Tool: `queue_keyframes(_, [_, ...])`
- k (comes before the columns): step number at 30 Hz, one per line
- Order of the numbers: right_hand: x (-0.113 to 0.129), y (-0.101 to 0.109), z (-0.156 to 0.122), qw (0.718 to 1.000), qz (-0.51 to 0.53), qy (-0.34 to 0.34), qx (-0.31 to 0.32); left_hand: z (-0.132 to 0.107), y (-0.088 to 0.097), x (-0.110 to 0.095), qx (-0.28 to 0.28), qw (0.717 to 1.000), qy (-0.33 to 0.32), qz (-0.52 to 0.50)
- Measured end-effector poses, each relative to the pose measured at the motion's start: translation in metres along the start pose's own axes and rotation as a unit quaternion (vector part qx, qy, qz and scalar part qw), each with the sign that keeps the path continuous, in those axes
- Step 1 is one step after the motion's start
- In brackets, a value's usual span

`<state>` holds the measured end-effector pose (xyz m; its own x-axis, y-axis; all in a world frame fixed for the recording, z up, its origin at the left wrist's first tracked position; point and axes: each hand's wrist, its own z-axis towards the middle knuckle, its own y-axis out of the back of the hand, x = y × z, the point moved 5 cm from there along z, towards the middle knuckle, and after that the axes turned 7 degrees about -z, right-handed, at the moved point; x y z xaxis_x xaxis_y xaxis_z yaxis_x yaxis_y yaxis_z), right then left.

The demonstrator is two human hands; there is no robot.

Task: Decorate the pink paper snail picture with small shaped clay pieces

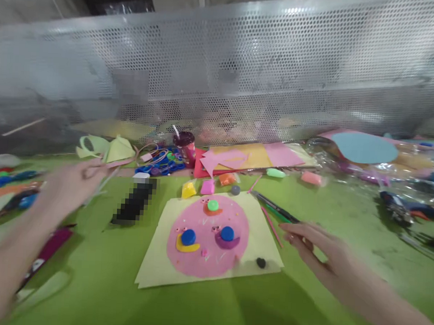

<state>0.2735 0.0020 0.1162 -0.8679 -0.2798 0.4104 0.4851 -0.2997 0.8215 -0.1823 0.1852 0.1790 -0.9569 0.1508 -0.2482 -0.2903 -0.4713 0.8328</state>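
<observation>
left hand (72,184) blurred, we can't judge its grip on pink strip (121,163) | forearms (372,289) cropped by frame edges | black item (135,204) pixelated, we can't name it | specks (178,262) on pink paper circle (201,221) too small for us to tell

Three snails (189,237), two hands (338,253), one cup (189,151)

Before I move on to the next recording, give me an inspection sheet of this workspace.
Surface: green tabletop.
Job's things: pale yellow paper bearing a pink circle with three snail-like figures; black pen by its right edge.
Clutter: cup, coloured sheets and yellow packet beyond the paper; plastic packaging farther right.
Hands: left hand blurred, at left, grip unclear; right hand at the pen's near end, contact unclear.
Cables: nothing seen that is clearly a cable.
Surroundings: perforated metal panel behind the tabletop.
</observation>
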Motion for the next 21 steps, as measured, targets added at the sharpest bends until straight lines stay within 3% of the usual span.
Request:
queue_keyframes(2, [-0.004,-0.008,0.016,0.996,-0.057,0.067,0.032,-0.023,-0.014,-0.066,0.006,0.996,-0.086,-0.025])
queue_keyframes(3, [-0.007,-0.015,0.024,0.99,-0.094,0.096,0.048,-0.044,-0.02,-0.109,0.004,0.977,-0.194,-0.086])
queue_keyframes(6, [-0.021,-0.034,0.046,0.983,-0.126,0.115,0.068,-0.123,-0.047,-0.215,0.042,0.924,-0.35,-0.147])
queue_keyframes(8, [-0.029,-0.045,0.055,0.982,-0.143,0.106,0.067,-0.176,-0.062,-0.264,0.061,0.864,-0.466,-0.181])
queue_keyframes(9, [-0.032,-0.049,0.057,0.981,-0.154,0.102,0.062,-0.196,-0.067,-0.279,0.06,0.838,-0.505,-0.196])
queue_keyframes(10, [-0.034,-0.053,0.057,0.98,-0.166,0.098,0.058,-0.212,-0.071,-0.289,0.05,0.812,-0.541,-0.213])
queue_keyframes(12, [-0.036,-0.058,0.052,0.975,-0.191,0.097,0.052,-0.224,-0.077,-0.294,0.014,0.796,-0.562,-0.224])
queue_keyframes(16, [-0.041,-0.064,0.042,0.965,-0.239,0.094,0.055,-0.213,-0.088,-0.283,-0.014,0.825,-0.533,-0.187])
queue_keyframes(21, [-0.048,-0.067,0.043,0.952,-0.278,0.099,0.078,-0.209,-0.101,-0.27,0.03,0.844,-0.514,-0.153])
